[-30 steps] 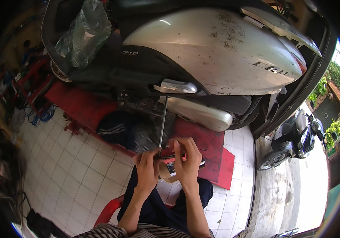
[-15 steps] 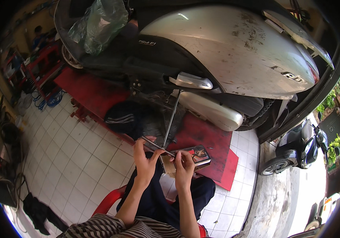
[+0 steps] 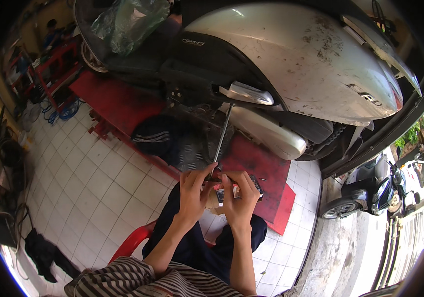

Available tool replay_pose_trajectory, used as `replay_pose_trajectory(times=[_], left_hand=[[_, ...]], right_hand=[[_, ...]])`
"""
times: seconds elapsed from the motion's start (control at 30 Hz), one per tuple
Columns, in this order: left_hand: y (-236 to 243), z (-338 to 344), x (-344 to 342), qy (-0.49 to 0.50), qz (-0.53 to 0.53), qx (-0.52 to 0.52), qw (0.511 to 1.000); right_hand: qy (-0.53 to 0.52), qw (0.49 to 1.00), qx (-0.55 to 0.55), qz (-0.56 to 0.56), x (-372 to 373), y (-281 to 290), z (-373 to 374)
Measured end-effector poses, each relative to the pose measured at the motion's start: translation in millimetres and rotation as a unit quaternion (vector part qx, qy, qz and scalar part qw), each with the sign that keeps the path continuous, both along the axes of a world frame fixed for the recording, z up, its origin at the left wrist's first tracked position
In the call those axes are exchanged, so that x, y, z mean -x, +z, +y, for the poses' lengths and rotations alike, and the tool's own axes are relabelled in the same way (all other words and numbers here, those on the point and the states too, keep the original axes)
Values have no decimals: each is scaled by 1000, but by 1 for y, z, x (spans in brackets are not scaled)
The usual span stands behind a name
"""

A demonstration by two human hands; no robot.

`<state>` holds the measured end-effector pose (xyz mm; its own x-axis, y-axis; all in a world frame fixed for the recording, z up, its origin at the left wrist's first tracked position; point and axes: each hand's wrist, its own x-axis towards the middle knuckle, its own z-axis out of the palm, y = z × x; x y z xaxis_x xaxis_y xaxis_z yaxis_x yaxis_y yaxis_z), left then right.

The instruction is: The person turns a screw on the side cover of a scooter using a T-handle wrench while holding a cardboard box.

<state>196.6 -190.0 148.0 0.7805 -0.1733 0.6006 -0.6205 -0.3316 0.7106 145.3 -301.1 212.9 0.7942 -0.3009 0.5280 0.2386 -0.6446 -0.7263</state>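
Note:
My left hand (image 3: 192, 195) is closed on the lower end of a long metal bar tool (image 3: 221, 136), its fingertips near the bar's handle. My right hand (image 3: 239, 200) is closed at the same handle, which the fingers largely hide. The bar slants up to just under the silver footrest (image 3: 249, 94) of a large silver-and-black scooter (image 3: 296, 64). Behind and below my hands an open cardboard box (image 3: 216, 210) with dark and red contents is partly covered. A dark striped cloth item (image 3: 155, 138) lies left of the bar, beside a perforated metal plate (image 3: 192, 151).
The scooter stands on a red lift (image 3: 266, 183) over tiled floor. I sit on a red chair (image 3: 132, 242). Blue hose (image 3: 61, 113), red racks (image 3: 53, 76) and another person (image 3: 52, 34) are at back left. A parked scooter (image 3: 360, 193) and white vehicle (image 3: 417, 175) are at right.
Half a second ago a crossbar showed between my hands; now both hands are raised and closer, with fingers covering it. The view has shifted, bringing the white vehicle into sight.

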Motion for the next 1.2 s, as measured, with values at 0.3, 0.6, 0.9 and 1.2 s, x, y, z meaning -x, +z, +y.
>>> replay_pose_trajectory(times=[0.3,0.6,0.9,1.2], left_hand=[[10,5,-11,63,125,315,939],[-1,-10,12,-136,234,257,928],[-1,-6,5,-55,52,22,997],[-14,3,-3,22,68,60,996]], right_hand=[[-36,918,-395,-34,11,-33,1],[35,928,-358,93,12,-82,12],[-29,999,7,-18,-2,8,6],[-12,958,-285,-7,8,-24,-6]])
